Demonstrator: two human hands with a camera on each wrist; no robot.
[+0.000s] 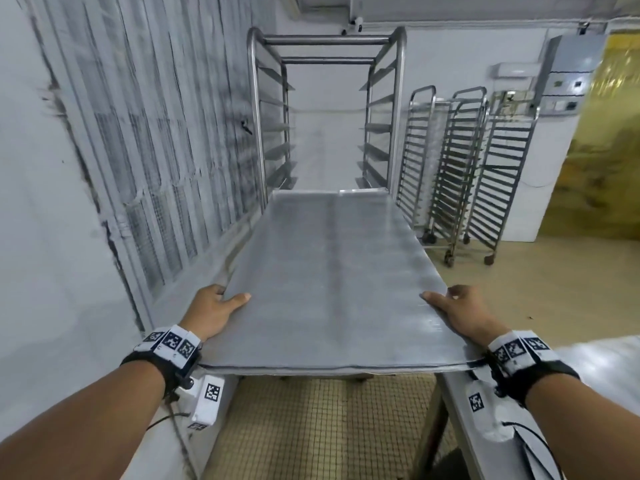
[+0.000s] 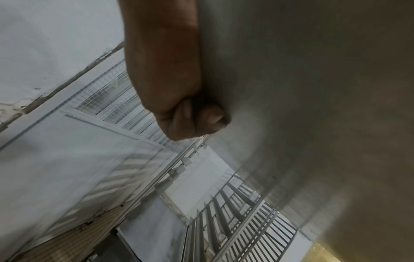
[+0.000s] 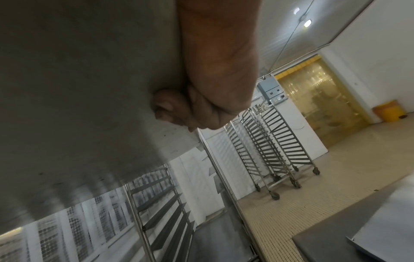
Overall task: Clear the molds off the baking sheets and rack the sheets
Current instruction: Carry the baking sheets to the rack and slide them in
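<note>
The baking sheet (image 1: pixel 332 278) is occupying the centre of the head view, bare on top, running lengthwise away from the camera toward the tall rack (image 1: pixel 325 109) standing in the upper middle of the frame. Its far edge is sitting level with the lower runners of that rack; whether it is resting on a runner cannot be determined. Its near edge appears to be made of more than one layer, so this may be a stack.

The left hand (image 1: pixel 216 311) is gripping the sheet's near left corner, thumb lying on top and fingers wrapped under the edge. In the left wrist view the fingers (image 2: pixel 208 118) are curling against the grey underside of the sheet (image 2: pixel 313 106). The right hand (image 1: pixel 460 313) is gripping the near right corner likewise, thumb on top. In the right wrist view its fingers (image 3: pixel 170 108) are pressing, curled, into the underside (image 3: pixel 89 88).

At the right of the frame, three narrower wheeled racks (image 1: pixel 464 171) are standing side by side against the white wall. A steel table (image 1: pixel 478 427) is showing at the lower right, under the right wrist. A yellow strip curtain (image 1: pixel 606 150) is filling the right edge. Beige tiled floor (image 1: pixel 311 427) is lying beneath the sheet.
</note>
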